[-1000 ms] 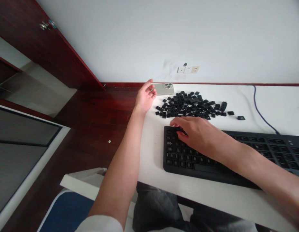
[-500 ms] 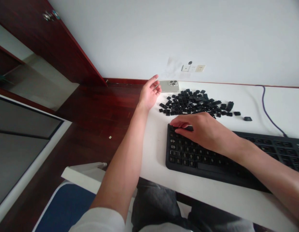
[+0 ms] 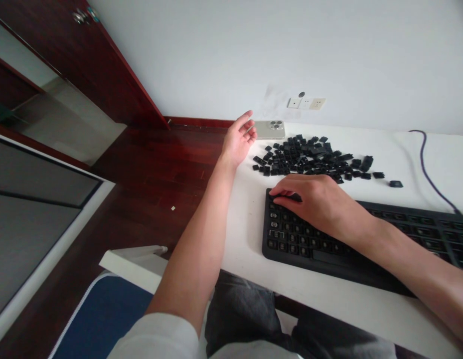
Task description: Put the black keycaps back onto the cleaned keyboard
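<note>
A black keyboard (image 3: 324,264) lies on the white table, most of its switch sockets bare of caps. At its far left corner my right hand (image 3: 309,197) is closed in a pinch, thumb and index fingertips around a small dark piece that looks like a keycap, mostly hidden. Behind the keyboard spreads a pile of loose black keycaps (image 3: 302,154). My left hand (image 3: 238,139) rests palm up at the table's left edge, its fingers loosely bent and apart, holding nothing. It is beside a pale phone (image 3: 266,130) lying camera side up.
A dark cable (image 3: 427,169) runs from the keyboard toward the wall. One keycap (image 3: 395,184) sits apart to the right of the pile. Wall sockets (image 3: 306,103) are above the table. On the left are a red-brown door (image 3: 111,65) and a blue-seated chair (image 3: 107,314).
The whole view has shifted slightly, so the table's things appear a little farther right. Both hands keep nearly the same pose, the right still pinching at the keyboard's corner.
</note>
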`<state>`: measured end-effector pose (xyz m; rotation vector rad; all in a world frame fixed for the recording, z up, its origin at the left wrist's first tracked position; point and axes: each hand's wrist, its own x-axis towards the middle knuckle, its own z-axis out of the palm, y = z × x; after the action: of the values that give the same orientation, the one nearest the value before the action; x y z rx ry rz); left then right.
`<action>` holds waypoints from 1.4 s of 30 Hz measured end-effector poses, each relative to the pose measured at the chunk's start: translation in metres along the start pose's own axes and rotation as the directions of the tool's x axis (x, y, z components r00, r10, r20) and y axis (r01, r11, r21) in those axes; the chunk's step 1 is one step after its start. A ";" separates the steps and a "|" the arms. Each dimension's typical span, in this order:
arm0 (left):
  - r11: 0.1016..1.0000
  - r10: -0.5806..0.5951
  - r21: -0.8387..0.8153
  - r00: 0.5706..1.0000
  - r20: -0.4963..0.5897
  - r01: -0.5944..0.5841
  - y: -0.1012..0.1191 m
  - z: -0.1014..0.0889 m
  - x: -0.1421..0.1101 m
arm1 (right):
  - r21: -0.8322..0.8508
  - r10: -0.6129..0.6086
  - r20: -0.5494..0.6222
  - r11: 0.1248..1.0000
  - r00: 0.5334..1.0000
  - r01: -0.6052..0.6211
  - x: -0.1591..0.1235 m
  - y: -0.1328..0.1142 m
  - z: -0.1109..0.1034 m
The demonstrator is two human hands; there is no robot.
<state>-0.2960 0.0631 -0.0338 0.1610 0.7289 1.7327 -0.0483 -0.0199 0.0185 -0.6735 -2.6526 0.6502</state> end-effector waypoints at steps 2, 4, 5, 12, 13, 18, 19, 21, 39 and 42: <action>1.000 0.005 0.017 1.000 0.018 -0.005 0.000 -0.002 0.002 | -0.014 -0.008 0.006 1.000 1.000 0.008 0.000 -0.001 0.000; 0.999 0.010 0.031 0.999 0.035 -0.011 -0.001 -0.004 0.004 | -0.009 -0.023 0.010 1.000 1.000 0.023 0.001 0.000 0.001; 0.999 0.012 0.036 0.999 0.041 -0.014 -0.002 -0.005 0.005 | 0.001 -0.031 0.009 1.000 0.999 0.031 0.001 0.000 0.001; 0.999 0.022 0.037 0.999 0.046 -0.024 -0.003 -0.009 0.010 | 0.051 0.032 0.001 0.998 0.999 -0.032 0.002 0.005 0.000; 0.998 0.023 0.049 0.998 0.051 -0.026 -0.002 -0.009 0.009 | 0.044 0.049 -0.003 0.998 0.999 -0.049 0.002 0.006 0.000; 0.994 0.025 0.107 0.998 0.060 -0.032 -0.002 -0.008 0.008 | -0.016 -0.013 -0.012 1.000 1.000 0.013 0.002 0.004 0.000; 0.994 0.025 0.101 0.998 0.061 -0.031 -0.002 -0.009 0.008 | -0.020 -0.027 -0.012 0.999 1.000 0.027 0.002 0.004 0.000; 0.997 0.022 0.070 0.998 0.058 -0.026 -0.002 -0.009 0.009 | -0.025 -0.038 -0.011 0.999 0.999 0.037 0.002 0.003 0.000; 0.998 -0.022 0.066 0.999 0.043 0.019 0.001 0.000 -0.004 | 0.016 -0.060 0.033 0.998 0.998 0.059 0.001 0.005 -0.004; 0.998 -0.028 0.057 0.999 0.043 0.026 0.002 0.000 -0.003 | 0.015 -0.054 0.014 0.998 0.998 0.053 0.002 0.009 -0.013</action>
<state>-0.2963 0.0600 -0.0322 0.2269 0.7450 1.6786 -0.0412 -0.0076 0.0256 -0.5938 -2.6661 0.6615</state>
